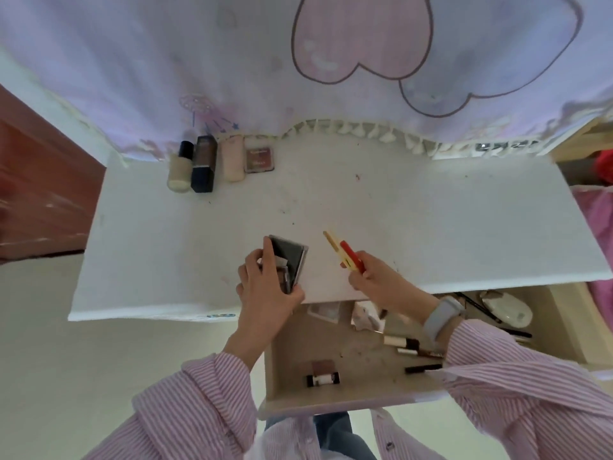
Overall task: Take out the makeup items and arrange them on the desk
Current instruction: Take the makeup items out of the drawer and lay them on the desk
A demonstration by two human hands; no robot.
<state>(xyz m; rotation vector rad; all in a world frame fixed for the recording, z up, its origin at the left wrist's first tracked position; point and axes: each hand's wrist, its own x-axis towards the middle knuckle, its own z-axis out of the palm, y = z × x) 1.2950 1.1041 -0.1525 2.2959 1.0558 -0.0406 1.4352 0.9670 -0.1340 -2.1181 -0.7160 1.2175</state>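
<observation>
Step in hand: transfer from open drawer (335, 390) to desk (398, 210). Left hand (265, 287) gripping dark palettes (288, 260) — probably two, stacked; fingers curled round the edges. Right hand (374, 277) pinching a red-and-yellow stick item (345, 252) above the desk's front edge. Next: set both down beside the back row — foundation bottle (180, 167), dark bottle (204, 164), pink case (232, 159), blush compact (258, 159). Lettering on compact lid too blurred to read. More items left in drawer.
</observation>
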